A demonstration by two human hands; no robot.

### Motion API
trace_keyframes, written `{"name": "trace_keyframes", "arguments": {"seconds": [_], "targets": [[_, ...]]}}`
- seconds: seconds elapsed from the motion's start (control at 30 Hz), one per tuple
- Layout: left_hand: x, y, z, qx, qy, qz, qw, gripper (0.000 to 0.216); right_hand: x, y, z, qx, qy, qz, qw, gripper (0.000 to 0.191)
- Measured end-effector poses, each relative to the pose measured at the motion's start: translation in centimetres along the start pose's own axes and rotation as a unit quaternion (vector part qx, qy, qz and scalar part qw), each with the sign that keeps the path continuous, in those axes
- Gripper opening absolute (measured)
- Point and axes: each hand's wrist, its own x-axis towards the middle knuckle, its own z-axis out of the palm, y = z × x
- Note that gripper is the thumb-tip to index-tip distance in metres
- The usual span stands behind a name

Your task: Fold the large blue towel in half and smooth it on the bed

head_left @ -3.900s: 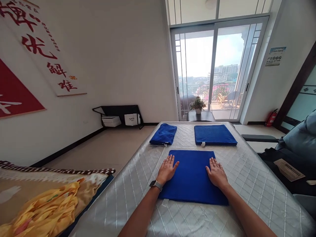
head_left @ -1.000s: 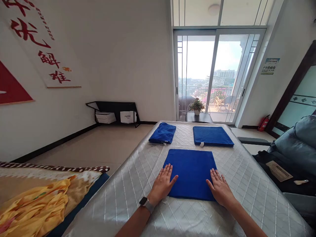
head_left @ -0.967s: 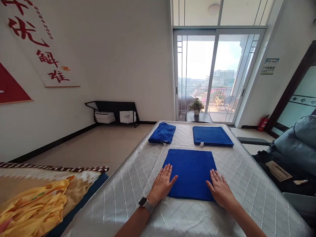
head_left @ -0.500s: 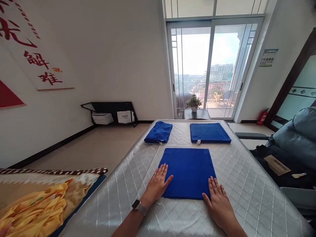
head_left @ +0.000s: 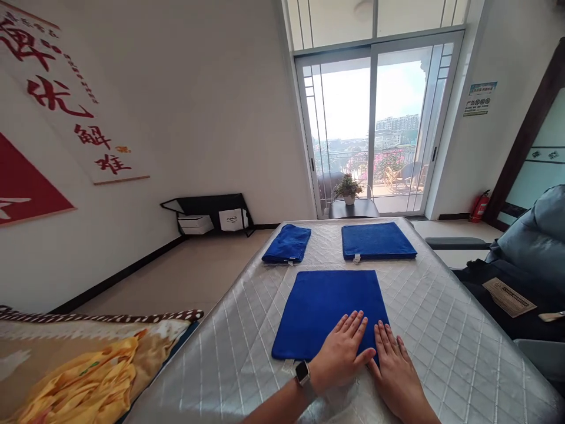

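Observation:
A flat blue cloth (head_left: 326, 306) lies spread on the silver quilted table cover (head_left: 238, 330), directly before me. My left hand (head_left: 342, 350), with a watch (head_left: 302, 372) on its wrist, rests palm down on the cloth's lower right part, fingers stretched out. Just beside it, my right hand (head_left: 395, 365) lies flat at the cloth's right edge, fingers extended. Neither hand grips anything. Farther back are a smaller folded blue cloth (head_left: 288, 242) on the left and a neat blue cloth stack (head_left: 378, 240) on the right, each showing a white tag.
At the left, yellow fabric (head_left: 92, 377) lies crumpled on a patterned blanket. A potted plant (head_left: 348, 187) stands on a chair beyond the table, before the sliding glass door. To the right are a grey-blue armchair (head_left: 536, 235) and a fire extinguisher (head_left: 479, 206).
My left hand has moved right across the blue cloth, from its left edge to beside my right hand. My right hand stays at the right edge. The view has shifted slightly.

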Motion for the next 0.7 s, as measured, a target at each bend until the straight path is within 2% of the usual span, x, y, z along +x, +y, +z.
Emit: {"name": "trace_keyframes", "arguments": {"seconds": [0.1, 0.23, 0.5, 0.6, 0.7], "targets": [[0.9, 1.4, 0.9, -0.025, -0.013, 0.016, 0.999, 0.065, 0.1, 0.3, 0.4, -0.008, -0.006, -0.012, 1.0, 0.068], [-0.6, 0.3, 0.6, -0.02, -0.032, 0.01, 0.999, 0.062, 0.3, 0.6, 0.6, -0.002, -0.003, -0.01, 1.0, 0.074], [-7.4, -5.0, -2.3, 0.031, -0.052, -0.109, 0.992, 0.061, 0.3, 0.5, 0.5, 0.004, 0.012, -0.008, 1.0, 0.082], [-10.4, -6.6, -2.7, 0.04, -0.052, -0.156, 0.986, 0.062, 0.2, 0.4, 0.4, -0.003, 0.013, -0.007, 1.0, 0.082], [-12.7, -7.2, -2.3, 0.045, -0.045, -0.174, 0.983, 0.058, 0.2, 0.4, 0.4, -0.01, 0.009, -0.004, 1.0, 0.082]]}}
